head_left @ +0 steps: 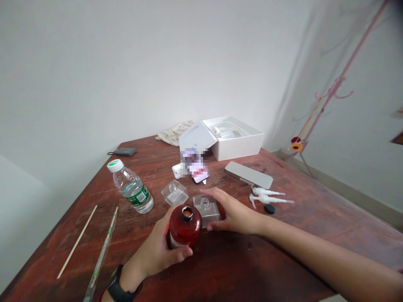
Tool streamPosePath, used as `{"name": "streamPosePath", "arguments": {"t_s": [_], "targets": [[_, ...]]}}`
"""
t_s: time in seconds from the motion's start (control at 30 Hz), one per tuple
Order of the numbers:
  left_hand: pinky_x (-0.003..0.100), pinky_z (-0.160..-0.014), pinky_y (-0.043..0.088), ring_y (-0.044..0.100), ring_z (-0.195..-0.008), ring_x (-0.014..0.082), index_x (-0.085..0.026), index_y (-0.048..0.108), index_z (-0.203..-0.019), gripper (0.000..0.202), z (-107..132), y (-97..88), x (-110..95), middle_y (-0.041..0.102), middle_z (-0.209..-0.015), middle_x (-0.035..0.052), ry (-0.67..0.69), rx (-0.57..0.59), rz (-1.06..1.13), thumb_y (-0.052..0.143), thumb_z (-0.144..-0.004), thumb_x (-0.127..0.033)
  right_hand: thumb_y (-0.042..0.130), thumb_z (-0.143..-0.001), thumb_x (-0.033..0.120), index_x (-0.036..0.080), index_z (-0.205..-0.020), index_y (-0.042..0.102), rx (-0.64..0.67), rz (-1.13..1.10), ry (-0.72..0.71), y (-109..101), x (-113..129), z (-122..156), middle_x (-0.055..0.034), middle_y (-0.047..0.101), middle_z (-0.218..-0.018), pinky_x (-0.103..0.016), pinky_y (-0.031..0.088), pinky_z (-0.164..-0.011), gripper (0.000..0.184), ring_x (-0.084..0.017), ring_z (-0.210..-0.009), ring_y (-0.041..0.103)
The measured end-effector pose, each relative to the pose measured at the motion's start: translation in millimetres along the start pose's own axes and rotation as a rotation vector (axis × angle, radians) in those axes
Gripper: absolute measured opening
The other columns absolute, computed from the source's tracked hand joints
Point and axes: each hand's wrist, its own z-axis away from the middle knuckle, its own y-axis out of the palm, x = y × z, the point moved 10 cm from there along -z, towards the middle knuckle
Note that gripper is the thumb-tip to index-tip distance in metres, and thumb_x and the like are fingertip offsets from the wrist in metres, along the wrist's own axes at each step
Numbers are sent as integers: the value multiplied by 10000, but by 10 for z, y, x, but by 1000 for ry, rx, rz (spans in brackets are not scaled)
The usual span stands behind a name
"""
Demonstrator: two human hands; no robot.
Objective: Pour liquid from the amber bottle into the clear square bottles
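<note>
My left hand (157,247) is wrapped round a dark red, see-through bottle (185,233) with an uncapped neck, upright in front of me. Just behind it, to the right, stands a clear square bottle (206,212) without a cap. My right hand (233,212) curves about that bottle's right side, fingers apart, thumb by its front corner; whether it touches, I cannot tell. A second clear square bottle (174,193) is farther back to the left. Two white pump heads (267,198) and a black cap (270,208) lie right of my right hand.
A water bottle (132,188) stands at left, near a wooden stick (77,243) and a wrapped stick (102,251). Behind my hands are a phone (200,172), a white earphone case (177,170), a grey flat case (248,174) and an open white box (239,147).
</note>
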Motion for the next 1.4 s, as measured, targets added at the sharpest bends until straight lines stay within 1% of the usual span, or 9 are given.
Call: {"name": "streamPosePath", "arguments": {"t_s": [0.13,0.23,0.37,0.47,0.53,0.67,1.03,1.2,1.4], "targets": [[407,-1120,473,662,-1260,348,-245,505,-1491,833,1,7,-1,672,-1425,115,-1,5,4,777,-877,-740,827,-903,498,270,-1566,495,-28,-140,-8,-73,58,18,-153,546,-1599,-574,419,-1243,776,-359,-1472,541],[412,-1114,480,667,-1250,349,-240,497,-1495,850,-3,6,-14,668,-1432,123,-2,2,13,779,-871,-744,742,-974,505,295,-1497,562,-137,-321,2,-178,25,10,-120,604,-1545,-538,472,-1196,591,-322,-1426,585],[408,-1109,482,663,-1261,357,-232,505,-1483,859,-9,2,-28,682,-1405,124,-4,-4,23,788,-859,-750,842,-893,453,271,-1290,692,-332,-554,55,-326,-178,-21,-105,733,-1311,-460,577,-1052,462,-272,-1235,695],[395,-1097,488,672,-1240,348,-236,518,-1472,847,-16,-4,-46,699,-1375,112,4,-7,27,787,-857,-753,929,-790,414,240,-1153,741,-397,-658,103,-365,-307,-38,-79,780,-1113,-405,614,-931,444,-218,-1008,741],[393,-1099,487,672,-1239,345,-237,518,-1478,848,-21,-7,-54,696,-1385,112,9,-7,27,793,-857,-746,950,-759,390,226,-1098,756,-391,-681,121,-356,-324,-43,-64,792,-1030,-387,618,-895,424,-194,-923,744],[403,-1110,481,664,-1254,352,-233,520,-1482,853,-26,-10,-60,685,-1412,121,14,-9,15,785,-859,-752,970,-729,356,216,-1045,771,-374,-705,140,-337,-282,-33,-44,804,-947,-359,622,-860,398,-173,-870,750],[395,-1108,475,657,-1257,346,-244,509,-1487,837,-5,-5,-4,684,-1388,108,-3,-5,20,791,-868,-733,991,-692,419,222,-985,785,-413,-718,170,-350,-335,-36,-57,821,-985,-363,615,-884,408,-187,-917,763],[412,-1102,485,668,-1218,342,-232,509,-1488,855,-8,0,-8,684,-1378,119,-7,0,12,778,-865,-752,991,-692,426,219,-990,786,-391,-714,170,-342,-323,-41,-64,812,-1014,-385,622,-891,417,-201,-930,761],[440,-1124,482,664,-1228,357,-213,504,-1490,877,-18,7,-25,683,-1372,136,-7,5,6,766,-864,-768,994,-693,413,210,-961,788,-345,-731,155,-304,-247,-47,-46,802,-954,-352,625,-864,394,-179,-881,760]]}}
